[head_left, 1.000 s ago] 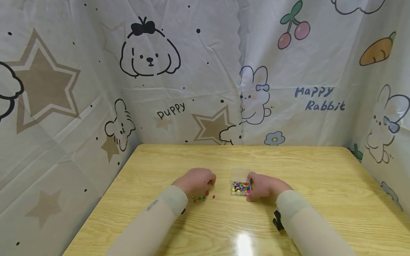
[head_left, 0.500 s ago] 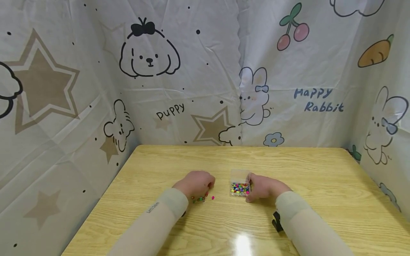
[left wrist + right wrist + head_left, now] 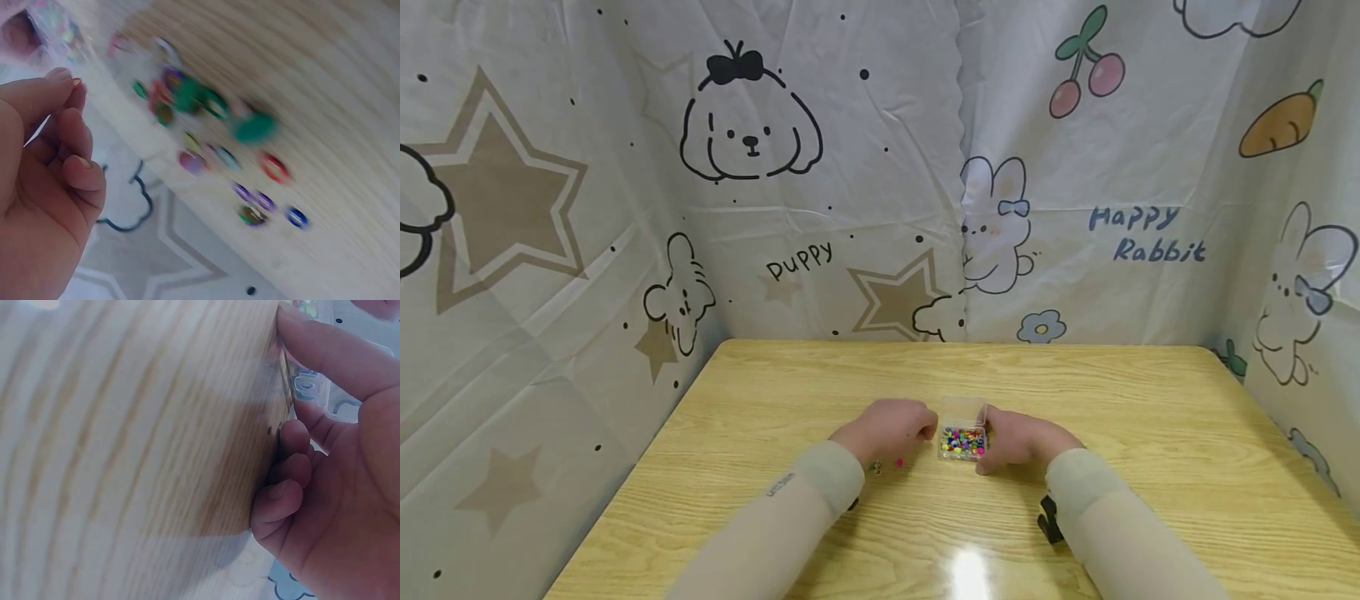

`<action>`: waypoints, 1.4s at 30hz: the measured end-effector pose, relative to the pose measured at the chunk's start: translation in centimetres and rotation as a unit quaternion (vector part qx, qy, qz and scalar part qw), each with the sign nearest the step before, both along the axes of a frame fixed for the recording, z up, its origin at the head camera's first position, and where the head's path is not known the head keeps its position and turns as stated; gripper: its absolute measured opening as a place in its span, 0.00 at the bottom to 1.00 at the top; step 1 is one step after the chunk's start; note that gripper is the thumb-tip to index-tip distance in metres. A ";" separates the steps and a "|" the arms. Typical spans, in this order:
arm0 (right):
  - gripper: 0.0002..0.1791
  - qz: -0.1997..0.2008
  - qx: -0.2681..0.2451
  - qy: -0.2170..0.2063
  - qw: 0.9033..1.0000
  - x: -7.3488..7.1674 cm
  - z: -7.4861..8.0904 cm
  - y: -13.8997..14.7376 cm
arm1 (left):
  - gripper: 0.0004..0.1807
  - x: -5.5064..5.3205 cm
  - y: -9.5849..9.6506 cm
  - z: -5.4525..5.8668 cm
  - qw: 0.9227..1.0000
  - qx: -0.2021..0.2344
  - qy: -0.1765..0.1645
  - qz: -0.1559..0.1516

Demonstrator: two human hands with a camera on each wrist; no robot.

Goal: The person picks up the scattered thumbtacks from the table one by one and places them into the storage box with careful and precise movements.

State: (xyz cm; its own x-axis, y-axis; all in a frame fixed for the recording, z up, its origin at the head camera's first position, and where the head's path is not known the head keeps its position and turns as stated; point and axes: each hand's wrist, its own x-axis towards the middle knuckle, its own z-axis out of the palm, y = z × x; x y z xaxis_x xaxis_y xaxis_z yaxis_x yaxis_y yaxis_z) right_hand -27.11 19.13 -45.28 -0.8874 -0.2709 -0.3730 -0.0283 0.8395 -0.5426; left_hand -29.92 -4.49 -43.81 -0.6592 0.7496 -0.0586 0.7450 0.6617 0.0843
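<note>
My left hand [image 3: 895, 425] is beside the left side of a small clear plastic box [image 3: 951, 457] of many-coloured beads. In the left wrist view, its thumb and forefinger pinch a tiny red-orange bead [image 3: 77, 82], mostly covered by the fingertips. My right hand [image 3: 1015, 437] holds the box by its right side, thumb at the front and fingers towards the back. The lid [image 3: 964, 410] stands raised at the rear. Loose beads lie under and behind my left hand, among them a pink bead [image 3: 899, 462], a green bead [image 3: 255, 128] and a red ring-shaped bead [image 3: 275, 167].
The wooden table [image 3: 1112, 392] extends around the box on all sides. A printed curtain [image 3: 880, 167] hangs behind the table and along both sides. Small blue [image 3: 297, 217] and purple beads are scattered apart from the main cluster.
My left hand has moved right, from over the loose beads to the box's left side, with a bead in its fingertips. My right hand and the box have stayed in place.
</note>
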 end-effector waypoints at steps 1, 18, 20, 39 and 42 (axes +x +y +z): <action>0.31 0.000 0.000 0.001 1.000 0.0 0.0 0.0 | 0.09 0.0 0.5 0.0 1.000 0.000 0.006 -0.007; 0.31 0.009 0.000 0.006 1.000 -0.1 -0.2 0.2 | 0.06 0.8 3.3 -0.2 0.998 -0.003 0.035 -0.047; 0.31 0.008 -0.001 0.006 1.000 -0.1 -0.1 0.2 | 0.07 0.6 2.9 -0.1 0.999 0.004 0.032 -0.040; 0.33 0.005 0.005 0.005 1.000 0.1 0.1 0.1 | 0.10 -0.3 -2.5 0.1 0.997 -0.023 -0.041 0.055; 0.33 0.003 0.002 0.004 1.000 0.1 0.0 0.1 | 0.11 -0.4 -2.5 -0.4 0.998 -0.027 -0.040 0.050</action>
